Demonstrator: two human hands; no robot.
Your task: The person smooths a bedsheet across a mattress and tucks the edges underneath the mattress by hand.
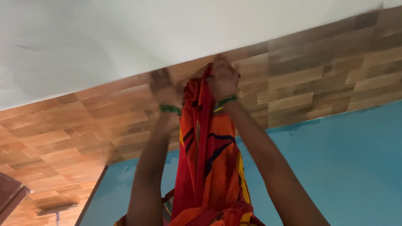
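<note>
Both your arms are raised, forearms nearest the camera, with a red and orange cloth [209,167] hanging in a long bunch between them. Just below each grip, a green bangle [171,109] circles the wrist. Your right hand [224,77] is clenched on the top end of the cloth, fabric gathered in the fist. Your left hand [164,88] sits just beside that grip, blurred; you cannot tell whether it pinches the cloth or only touches it. Beyond the grip: a wood-pattern panel band [314,75], a white ceiling [125,37] above it, a blue wall [343,167] below.
</note>
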